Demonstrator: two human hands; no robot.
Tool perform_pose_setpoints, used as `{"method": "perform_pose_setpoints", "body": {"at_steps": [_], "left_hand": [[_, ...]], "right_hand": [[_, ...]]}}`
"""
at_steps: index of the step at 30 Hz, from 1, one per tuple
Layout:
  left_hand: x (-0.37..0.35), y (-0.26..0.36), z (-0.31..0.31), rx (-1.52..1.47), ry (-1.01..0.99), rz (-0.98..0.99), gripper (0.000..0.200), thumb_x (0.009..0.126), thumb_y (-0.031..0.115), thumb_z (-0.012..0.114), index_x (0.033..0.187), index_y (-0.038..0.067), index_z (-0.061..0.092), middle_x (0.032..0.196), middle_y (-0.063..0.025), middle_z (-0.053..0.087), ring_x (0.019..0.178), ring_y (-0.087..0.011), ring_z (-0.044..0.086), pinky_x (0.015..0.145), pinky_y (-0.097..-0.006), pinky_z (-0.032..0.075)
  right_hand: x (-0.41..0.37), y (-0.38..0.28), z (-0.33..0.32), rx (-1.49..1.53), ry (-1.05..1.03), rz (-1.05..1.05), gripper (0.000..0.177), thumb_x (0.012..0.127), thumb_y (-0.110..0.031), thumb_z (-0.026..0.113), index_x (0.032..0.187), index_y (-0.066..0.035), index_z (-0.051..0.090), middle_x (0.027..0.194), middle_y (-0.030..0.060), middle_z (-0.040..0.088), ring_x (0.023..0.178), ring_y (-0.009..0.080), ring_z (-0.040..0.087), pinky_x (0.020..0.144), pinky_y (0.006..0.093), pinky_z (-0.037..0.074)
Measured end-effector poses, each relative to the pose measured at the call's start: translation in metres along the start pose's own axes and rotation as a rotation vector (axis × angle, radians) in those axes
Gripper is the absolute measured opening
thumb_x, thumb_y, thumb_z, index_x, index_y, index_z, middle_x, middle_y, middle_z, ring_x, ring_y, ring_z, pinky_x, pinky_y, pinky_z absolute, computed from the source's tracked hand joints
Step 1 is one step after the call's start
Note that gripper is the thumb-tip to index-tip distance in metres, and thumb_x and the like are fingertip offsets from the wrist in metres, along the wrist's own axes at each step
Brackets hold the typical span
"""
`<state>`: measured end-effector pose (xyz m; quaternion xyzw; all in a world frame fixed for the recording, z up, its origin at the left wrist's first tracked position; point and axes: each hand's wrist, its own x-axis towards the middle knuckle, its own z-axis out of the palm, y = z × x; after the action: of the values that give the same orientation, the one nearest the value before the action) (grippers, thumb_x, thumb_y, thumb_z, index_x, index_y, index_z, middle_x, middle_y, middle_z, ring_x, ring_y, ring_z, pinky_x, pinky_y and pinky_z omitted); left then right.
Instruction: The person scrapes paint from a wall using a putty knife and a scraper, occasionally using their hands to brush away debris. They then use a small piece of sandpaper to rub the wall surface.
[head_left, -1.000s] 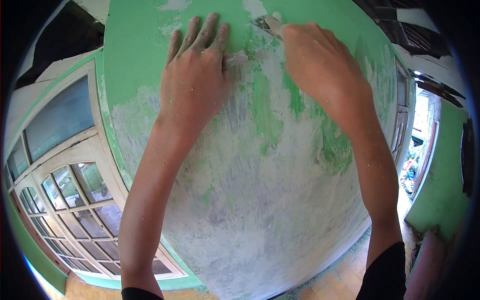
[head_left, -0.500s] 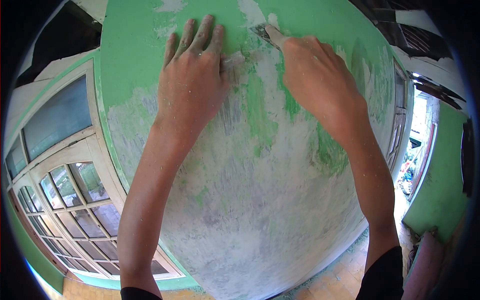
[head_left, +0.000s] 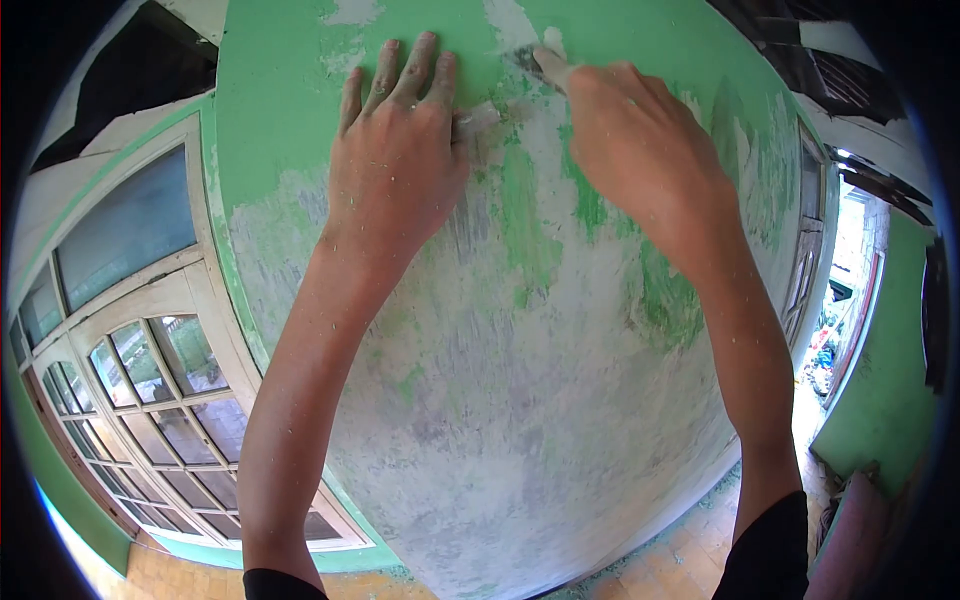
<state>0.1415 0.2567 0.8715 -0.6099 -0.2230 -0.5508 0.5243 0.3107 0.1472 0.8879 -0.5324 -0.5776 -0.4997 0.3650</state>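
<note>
The wall blocks everything ahead, but its face lies open lower down, wide and bare to the floor. Between the left hand, pressed flat, and the right hand, closed round a scraper, only a narrow strip of wall is free. The window frame bounds the left side. A door frame bounds the right, with an open passage beyond it.
</note>
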Motion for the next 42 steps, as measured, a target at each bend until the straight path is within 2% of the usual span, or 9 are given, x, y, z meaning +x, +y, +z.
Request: {"method": "perform_pose_setpoints", "body": {"at_steps": [7, 15, 25, 31, 34, 37, 38, 41, 42], "left_hand": [[0.002, 0.004, 0.002, -0.013, 0.004, -0.012, 0.048, 0.092, 0.011, 0.063, 0.138, -0.003, 0.060, 0.153, -0.0165, 0.052, 0.143, -0.0364, 0.048, 0.121, -0.0525, 0.035], [0.002, 0.001, 0.002, -0.015, -0.007, -0.008, 0.047, 0.093, 0.010, 0.062, 0.138, -0.003, 0.060, 0.153, -0.0162, 0.053, 0.143, -0.0352, 0.047, 0.120, -0.0529, 0.036], [0.003, 0.000, 0.000, 0.008, -0.030, 0.010, 0.047, 0.095, 0.014, 0.061, 0.140, -0.002, 0.059, 0.153, -0.0163, 0.052, 0.144, -0.0349, 0.047, 0.121, -0.0538, 0.034], [0.004, 0.007, 0.002, 0.000, -0.037, -0.033, 0.049, 0.095, 0.014, 0.061, 0.141, -0.003, 0.058, 0.154, -0.0179, 0.051, 0.143, -0.0373, 0.047, 0.122, -0.0546, 0.032], [-0.005, 0.017, -0.017, -0.019, -0.153, -0.049, 0.050, 0.095, 0.013, 0.059, 0.142, -0.003, 0.056, 0.153, -0.0193, 0.051, 0.144, -0.0375, 0.047, 0.123, -0.0557, 0.029], [-0.066, 0.053, -0.060, -0.303, -0.373, -0.085, 0.060, 0.093, 0.009, 0.061, 0.151, 0.002, 0.048, 0.159, -0.0213, 0.043, 0.149, -0.0376, 0.039, 0.125, -0.0575, 0.022], [-0.100, 0.069, -0.073, -0.379, -0.443, -0.096, 0.065, 0.092, 0.008, 0.063, 0.154, 0.004, 0.045, 0.162, -0.0217, 0.039, 0.152, -0.0375, 0.035, 0.125, -0.0580, 0.020], [-0.212, 0.113, -0.122, -0.584, -0.685, -0.330, 0.066, 0.092, 0.011, 0.065, 0.155, 0.009, 0.046, 0.163, -0.0227, 0.036, 0.153, -0.0461, 0.030, 0.122, -0.0652, 0.015], [-0.243, 0.123, -0.138, -0.554, -0.734, -0.417, 0.062, 0.093, 0.010, 0.063, 0.153, 0.009, 0.050, 0.162, -0.0238, 0.038, 0.151, -0.0482, 0.031, 0.122, -0.0660, 0.015]], "right_hand": [[0.013, 0.000, -0.004, -0.060, -0.031, -0.008, 0.037, 0.088, 0.004, 0.047, 0.119, 0.004, 0.068, 0.111, 0.0317, 0.068, 0.106, 0.0476, 0.066, 0.091, 0.0535, 0.055], [0.020, 0.006, 0.002, 0.049, -0.087, 0.019, 0.062, 0.084, 0.008, 0.048, 0.142, -0.009, 0.061, 0.115, 0.0313, 0.067, 0.104, 0.0483, 0.067, 0.094, 0.0522, 0.055], [0.011, -0.004, -0.001, -0.017, -0.016, 0.030, 0.058, 0.085, 0.008, 0.050, 0.140, -0.006, 0.062, 0.114, 0.0301, 0.068, 0.106, 0.0465, 0.067, 0.094, 0.0514, 0.054], [0.011, 0.013, 0.015, -0.028, -0.028, -0.027, 0.060, 0.086, 0.008, 0.054, 0.144, -0.007, 0.059, 0.104, 0.0303, 0.070, 0.097, 0.0462, 0.070, 0.087, 0.0520, 0.056], [-0.044, 0.014, 0.031, 0.253, -0.227, 0.130, 0.076, 0.088, 0.009, 0.056, 0.158, -0.016, 0.040, 0.090, 0.0276, 0.070, 0.083, 0.0385, 0.072, 0.075, 0.0483, 0.059], [-0.157, 0.014, 0.054, 0.327, -0.379, 0.156, 0.090, 0.091, 0.007, 0.058, 0.165, -0.031, 0.023, 0.085, 0.0232, 0.068, 0.069, 0.0296, 0.070, 0.062, 0.0431, 0.060], [-0.209, 0.015, 0.066, 0.457, -0.402, 0.183, 0.096, 0.089, 0.005, 0.060, 0.165, -0.037, 0.020, 0.083, 0.0225, 0.067, 0.065, 0.0322, 0.067, 0.062, 0.0462, 0.058], [-0.376, 0.010, 0.092, 0.688, -0.545, 0.368, 0.087, 0.084, 0.002, 0.062, 0.163, -0.025, 0.034, 0.076, 0.0215, 0.062, 0.069, 0.0397, 0.065, 0.066, 0.0494, 0.052], [-0.418, 0.008, 0.089, 0.717, -0.600, 0.430, 0.076, 0.087, 0.002, 0.062, 0.159, -0.011, 0.040, 0.074, 0.0258, 0.061, 0.061, 0.0391, 0.061, 0.062, 0.0415, 0.051]]}}
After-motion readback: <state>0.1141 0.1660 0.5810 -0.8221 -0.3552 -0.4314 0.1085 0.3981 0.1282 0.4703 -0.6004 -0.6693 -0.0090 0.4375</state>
